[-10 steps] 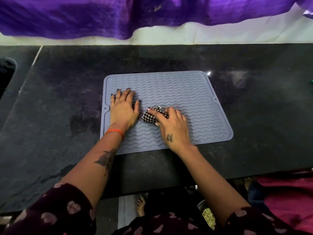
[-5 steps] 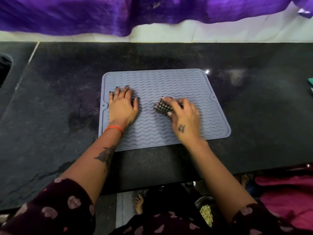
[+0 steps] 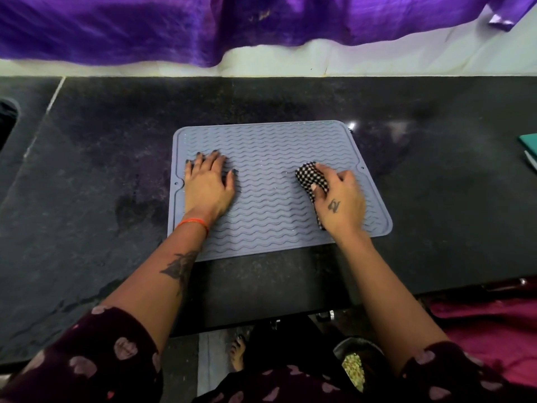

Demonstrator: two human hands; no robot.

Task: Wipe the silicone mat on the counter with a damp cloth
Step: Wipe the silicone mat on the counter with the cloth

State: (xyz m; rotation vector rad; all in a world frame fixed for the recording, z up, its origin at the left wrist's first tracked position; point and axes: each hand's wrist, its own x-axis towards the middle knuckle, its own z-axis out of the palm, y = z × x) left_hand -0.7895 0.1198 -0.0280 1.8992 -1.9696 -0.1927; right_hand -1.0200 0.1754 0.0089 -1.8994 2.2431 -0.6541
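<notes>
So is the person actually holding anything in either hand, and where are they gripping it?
The right hand grips the checked cloth bunched up, fingers over its top, thumb at its side. The left hand holds nothing; it lies flat on the mat.

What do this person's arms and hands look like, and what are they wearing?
Both hands are bare. The left hand has dark nail polish and an orange wrist thread; a tattoo marks that forearm. The right hand has a small tattoo. Sleeves are dark maroon with pink hearts.
</notes>
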